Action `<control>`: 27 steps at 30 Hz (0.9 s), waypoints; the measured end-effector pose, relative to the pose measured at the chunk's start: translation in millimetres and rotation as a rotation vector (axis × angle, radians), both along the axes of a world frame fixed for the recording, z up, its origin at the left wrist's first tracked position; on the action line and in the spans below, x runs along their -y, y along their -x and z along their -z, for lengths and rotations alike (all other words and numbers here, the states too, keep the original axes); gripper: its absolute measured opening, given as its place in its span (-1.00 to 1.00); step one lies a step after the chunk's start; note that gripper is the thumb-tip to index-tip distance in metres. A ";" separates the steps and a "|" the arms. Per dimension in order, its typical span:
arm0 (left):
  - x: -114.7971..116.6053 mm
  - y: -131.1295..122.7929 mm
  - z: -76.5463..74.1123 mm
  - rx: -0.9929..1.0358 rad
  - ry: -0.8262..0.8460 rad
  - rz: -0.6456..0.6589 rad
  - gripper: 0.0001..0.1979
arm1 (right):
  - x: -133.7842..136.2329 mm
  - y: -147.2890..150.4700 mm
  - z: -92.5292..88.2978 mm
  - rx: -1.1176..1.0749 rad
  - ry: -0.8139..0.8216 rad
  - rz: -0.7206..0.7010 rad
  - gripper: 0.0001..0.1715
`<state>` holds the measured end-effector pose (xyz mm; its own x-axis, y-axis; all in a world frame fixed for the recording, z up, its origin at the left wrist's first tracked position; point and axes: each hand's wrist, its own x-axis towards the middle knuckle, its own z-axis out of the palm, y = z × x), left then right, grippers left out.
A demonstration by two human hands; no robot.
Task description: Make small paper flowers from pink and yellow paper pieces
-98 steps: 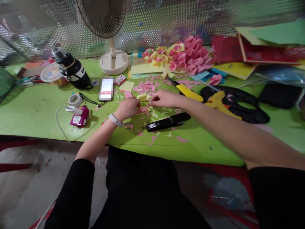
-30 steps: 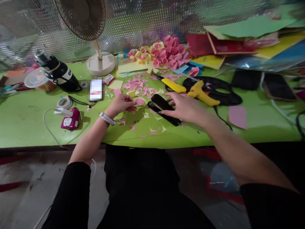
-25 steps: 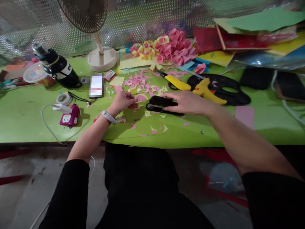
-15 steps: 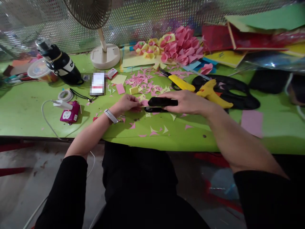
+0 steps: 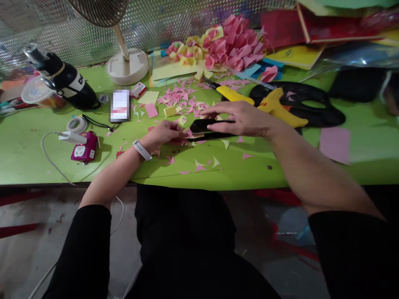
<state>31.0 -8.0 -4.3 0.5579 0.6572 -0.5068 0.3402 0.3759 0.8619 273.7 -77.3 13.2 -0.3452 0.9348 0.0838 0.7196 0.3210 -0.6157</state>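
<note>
On the green table a black stapler [image 5: 205, 126] lies sideways, its nose pointing left. My right hand [image 5: 241, 118] is on its rear part, the thumb along the near side and the fingers stretched over the far side. My left hand [image 5: 166, 132] pinches a small piece of pink paper [image 5: 189, 133] at the stapler's nose; the fingertips partly hide the paper. Pink paper scraps [image 5: 177, 96] are strewn just beyond both hands. Past my right hand lie a yellow-handled cutter [image 5: 235, 94] and a yellow tool [image 5: 277, 110], perhaps a glue gun.
Pink paper flowers [image 5: 240, 43] are heaped at the back. Left stand a fan [image 5: 127, 68], a black bottle [image 5: 67, 81], a phone [image 5: 120, 106], a tape roll [image 5: 76, 124] and a magenta power adapter [image 5: 84, 147] with a cable. A black palette-shaped board [image 5: 324, 104] lies right.
My right fingers have loosened and stretched out over the stapler. The stapler's jaws look a little wider apart. My left hand stays at its nose with the paper; the view has shifted slightly.
</note>
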 end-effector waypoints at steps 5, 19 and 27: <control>-2.8 -0.7 2.6 0.002 -0.003 0.011 -0.79 | -14.9 25.9 -16.0 -0.029 -0.034 0.102 -0.28; 0.2 -0.8 1.2 0.005 0.002 0.004 -0.74 | -64.6 58.7 32.6 0.191 -0.043 0.068 -0.21; 1.7 -1.2 -1.5 -0.015 0.006 -0.002 -0.77 | -58.9 61.6 22.7 0.162 -0.029 0.074 -0.24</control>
<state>32.3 -9.7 -2.8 0.5490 0.6551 -0.5190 0.3522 0.3818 0.8545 212.1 -18.4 -9.5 -0.2869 0.9561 0.0599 0.8308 0.2795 -0.4812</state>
